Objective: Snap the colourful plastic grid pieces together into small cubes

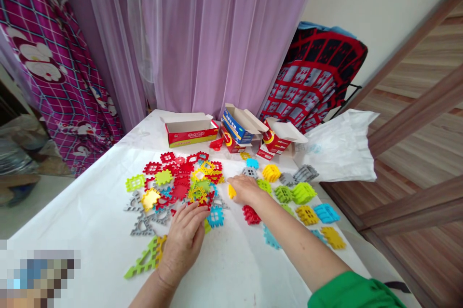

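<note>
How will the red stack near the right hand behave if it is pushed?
The red stack looks layered, perhaps not joined, so it may slide apart. It looks like moulded plastic, so it is probably stiff and rather light. Its notched, angular edges make rolling unlikely.

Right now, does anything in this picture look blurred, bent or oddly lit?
Head view: the lower-left corner is masked by coarse squares; the wooden panels lean steeply, perhaps from a tilted, wide lens; light looks soft, without harsh glare on the white table; the long red box's smallest print is unreadable.
</note>
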A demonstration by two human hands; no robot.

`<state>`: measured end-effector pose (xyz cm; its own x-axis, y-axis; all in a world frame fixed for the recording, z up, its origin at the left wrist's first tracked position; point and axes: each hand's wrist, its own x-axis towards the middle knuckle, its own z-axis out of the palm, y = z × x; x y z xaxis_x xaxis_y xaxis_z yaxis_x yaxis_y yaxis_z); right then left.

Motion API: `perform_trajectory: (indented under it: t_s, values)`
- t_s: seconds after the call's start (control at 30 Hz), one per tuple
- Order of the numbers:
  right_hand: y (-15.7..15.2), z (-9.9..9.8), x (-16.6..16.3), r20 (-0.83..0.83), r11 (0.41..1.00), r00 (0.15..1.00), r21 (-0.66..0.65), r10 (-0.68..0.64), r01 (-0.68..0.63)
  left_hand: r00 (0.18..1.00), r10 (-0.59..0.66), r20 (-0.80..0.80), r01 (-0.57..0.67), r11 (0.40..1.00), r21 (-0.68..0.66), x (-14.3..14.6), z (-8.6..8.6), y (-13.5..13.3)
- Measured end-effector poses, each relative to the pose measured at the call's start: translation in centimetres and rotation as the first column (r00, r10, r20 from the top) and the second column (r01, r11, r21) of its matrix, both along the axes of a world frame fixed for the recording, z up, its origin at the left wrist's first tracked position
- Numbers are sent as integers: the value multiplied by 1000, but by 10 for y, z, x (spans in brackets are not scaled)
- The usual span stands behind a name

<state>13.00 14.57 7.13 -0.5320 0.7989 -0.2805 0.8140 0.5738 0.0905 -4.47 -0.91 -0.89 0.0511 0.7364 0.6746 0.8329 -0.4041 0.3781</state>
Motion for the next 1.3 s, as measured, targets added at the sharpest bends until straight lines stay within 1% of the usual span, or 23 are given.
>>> perform_trajectory:
  t_s: [0.2, 0.53, 0.67, 0.83, 1.0, 1.17, 1.3]
  values:
    - [2, -5, 3, -5, 1000, 1000, -6, 9, -9, 1000, -8, 16, 8, 1000, -15, 1, 0, 0]
    - [3, 1, -2, -11, 995, 995, -12, 103, -103, 999, -19, 31, 19, 1000, 7, 0, 1, 0]
    - [5, -1, -3, -9, 996, 996, -7, 84, -84, 999, -24, 29, 23, 1000, 13, 0, 1, 0]
    - [8, -3, -5, -19, 996, 996, -15, 85, -85, 999, -23, 45, 23, 1000, -16, 0, 0, 0]
    - [6, 1, -4, -40, 996, 996, -51, 76, -78, 998, -24, 52, 25, 1000, -20, 1, 0, 0]
    - [12, 8, 7, -114, 997, 991, -32, 73, -77, 999, -29, 46, 29, 1000, -7, 1, 0, 1]
    - [16, 12, 15, -87, 996, 993, -25, 81, -83, 999, -33, 29, 33, 999, 2, 1, -2, 2]
